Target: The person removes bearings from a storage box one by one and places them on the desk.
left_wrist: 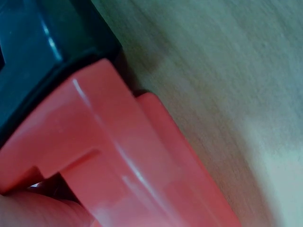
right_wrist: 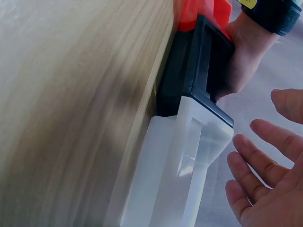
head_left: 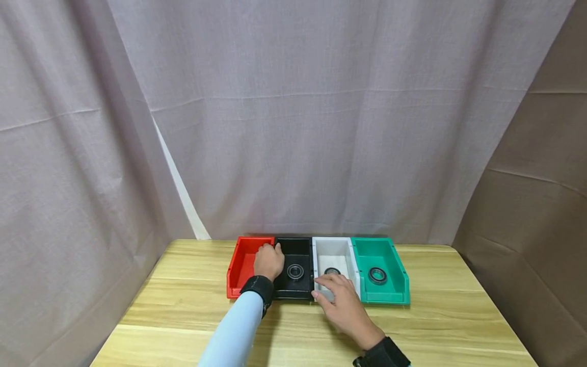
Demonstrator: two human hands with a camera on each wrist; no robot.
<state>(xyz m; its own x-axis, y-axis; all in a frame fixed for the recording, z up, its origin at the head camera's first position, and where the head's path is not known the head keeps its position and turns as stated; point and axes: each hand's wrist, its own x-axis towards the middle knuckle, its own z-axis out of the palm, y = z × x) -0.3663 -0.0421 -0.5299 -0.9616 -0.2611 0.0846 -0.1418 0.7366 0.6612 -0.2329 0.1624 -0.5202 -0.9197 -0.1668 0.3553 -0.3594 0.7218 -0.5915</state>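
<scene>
Four small bins stand side by side: a red bin [head_left: 233,275], a black bin [head_left: 293,250], a white bin [head_left: 331,248] and a green bin [head_left: 373,250]. My left hand [head_left: 268,262] reaches into the red bin along the wall shared with the black one; its fingertips are hidden, and I cannot tell what they hold. Ring-shaped bearings lie in the black bin [head_left: 295,271] and green bin [head_left: 377,276]. Another bearing [head_left: 332,270] in the white bin is partly covered by my right hand [head_left: 341,306], which hovers at that bin's front with fingers spread and nothing between them.
The bins stand near the back of a wooden table [head_left: 183,300]. Grey curtains [head_left: 293,127] hang close behind and along both sides. Black bands [head_left: 260,291] circle both wrists.
</scene>
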